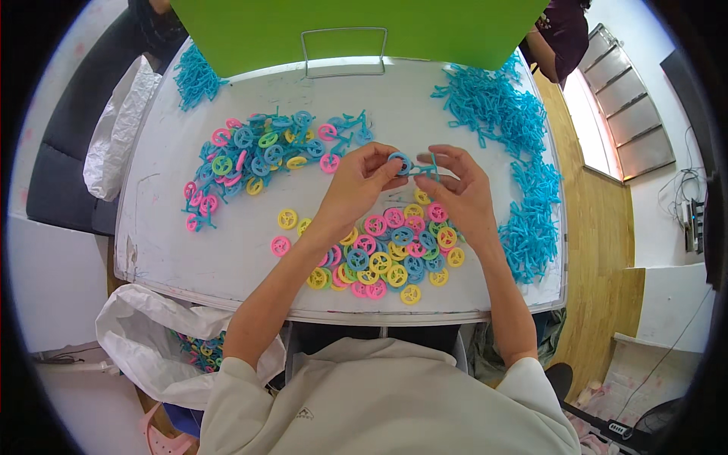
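Over the middle of the white table, my left hand point(365, 176) pinches a small blue plastic wheel point(402, 161) between thumb and fingers. Close on its right, my right hand point(459, 186) grips a teal branched plastic stick point(432, 168) by the fingertips. The stick's end points at the wheel; whether the two touch I cannot tell. Below both hands spreads a pile of loose wheels point(379, 262) in pink, yellow, blue and green. Farther left lies a heap of wheels joined with teal sticks point(258, 155).
Teal sticks are heaped along the table's right side point(493, 106), with a smaller heap point(197, 76) at the far left. A green board point(349, 30) with a wire stand crosses the far edge. An open white sack point(129, 318) holding coloured pieces stands at the near left. Other people sit beyond the board.
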Motion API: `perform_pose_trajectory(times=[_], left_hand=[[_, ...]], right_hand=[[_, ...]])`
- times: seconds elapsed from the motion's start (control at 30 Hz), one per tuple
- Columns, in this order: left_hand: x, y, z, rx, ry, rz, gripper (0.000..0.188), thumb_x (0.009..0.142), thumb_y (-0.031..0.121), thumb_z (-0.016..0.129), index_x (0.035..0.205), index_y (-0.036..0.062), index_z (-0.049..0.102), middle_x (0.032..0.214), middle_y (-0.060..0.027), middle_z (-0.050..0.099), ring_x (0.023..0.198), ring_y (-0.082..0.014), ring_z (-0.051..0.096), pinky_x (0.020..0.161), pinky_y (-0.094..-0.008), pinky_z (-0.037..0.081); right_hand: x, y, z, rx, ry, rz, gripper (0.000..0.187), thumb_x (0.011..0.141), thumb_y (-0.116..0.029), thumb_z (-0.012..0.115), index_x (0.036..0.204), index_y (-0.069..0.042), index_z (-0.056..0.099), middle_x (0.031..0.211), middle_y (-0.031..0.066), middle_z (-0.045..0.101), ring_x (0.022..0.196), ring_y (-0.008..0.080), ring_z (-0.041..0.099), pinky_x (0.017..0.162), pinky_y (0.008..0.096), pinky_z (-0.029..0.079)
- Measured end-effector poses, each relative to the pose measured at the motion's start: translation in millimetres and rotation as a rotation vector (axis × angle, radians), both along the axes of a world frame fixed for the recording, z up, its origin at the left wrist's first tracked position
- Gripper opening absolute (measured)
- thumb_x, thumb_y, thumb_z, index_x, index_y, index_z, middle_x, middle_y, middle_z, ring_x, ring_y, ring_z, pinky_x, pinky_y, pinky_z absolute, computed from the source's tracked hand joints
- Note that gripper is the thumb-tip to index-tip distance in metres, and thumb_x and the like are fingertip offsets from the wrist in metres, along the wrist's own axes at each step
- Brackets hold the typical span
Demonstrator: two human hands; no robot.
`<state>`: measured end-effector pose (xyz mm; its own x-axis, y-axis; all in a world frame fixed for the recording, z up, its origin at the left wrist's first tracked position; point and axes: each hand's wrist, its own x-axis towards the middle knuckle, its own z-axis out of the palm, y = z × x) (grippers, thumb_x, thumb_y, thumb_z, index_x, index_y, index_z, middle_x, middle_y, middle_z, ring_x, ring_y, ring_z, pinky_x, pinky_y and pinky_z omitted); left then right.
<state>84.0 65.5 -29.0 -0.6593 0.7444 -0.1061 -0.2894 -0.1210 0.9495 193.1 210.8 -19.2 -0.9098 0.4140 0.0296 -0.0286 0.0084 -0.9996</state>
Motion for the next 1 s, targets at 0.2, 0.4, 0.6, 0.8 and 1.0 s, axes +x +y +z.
perform_pose_trajectory(times=[0.2,0.4,0.6,0.8,1.0], left_hand=[[5,3,-5,-0.041,0.140,0.024,0.018,0.093,0.008,0.055,0.106,-0.0042,0.054,0.099,-0.0091,0.062,0.090,-0.0149,0.063,0.082,-0.0277,0.055],[6,3,-17,-0.042,0.216,0.021,0.007,0.095,0.002,0.047,0.099,-0.0036,0.049,0.095,-0.0094,0.059,0.090,-0.0154,0.062,0.083,-0.0311,0.056],[8,4,-16,-0.011,0.169,0.031,0.008,0.093,-0.007,0.040,0.092,-0.0025,0.046,0.092,-0.0109,0.058,0.091,-0.0168,0.061,0.085,-0.0333,0.056],[11,2,-14,-0.147,0.387,0.098,0.008,0.092,-0.007,0.042,0.094,-0.0014,0.047,0.091,-0.0113,0.058,0.088,-0.0165,0.061,0.085,-0.0319,0.055],[15,6,-5,-0.132,0.506,0.246,0.007,0.090,-0.004,0.050,0.094,-0.0005,0.054,0.089,-0.0105,0.061,0.083,-0.0157,0.062,0.074,-0.0294,0.055]], right_hand=[[-1,0,-3,0.016,-0.102,-0.014,0.023,0.088,-0.006,0.063,0.107,0.005,0.061,0.095,0.0108,0.066,0.084,0.0145,0.066,0.073,0.0242,0.054],[-3,-9,-8,0.021,-0.092,-0.031,0.021,0.090,-0.008,0.062,0.105,0.006,0.061,0.091,0.0088,0.066,0.082,0.0134,0.065,0.074,0.0239,0.054],[-6,-12,-14,0.003,-0.065,-0.022,0.020,0.090,-0.009,0.061,0.104,0.006,0.060,0.090,0.0083,0.066,0.080,0.0115,0.064,0.071,0.0228,0.052],[-6,-13,-16,-0.058,-0.061,-0.010,0.021,0.091,-0.011,0.061,0.105,0.005,0.060,0.090,0.0077,0.066,0.081,0.0119,0.065,0.071,0.0224,0.053],[-3,-13,-8,-0.130,-0.076,-0.065,0.021,0.089,-0.007,0.062,0.109,0.002,0.060,0.089,0.0068,0.067,0.081,0.0114,0.065,0.071,0.0222,0.053]])
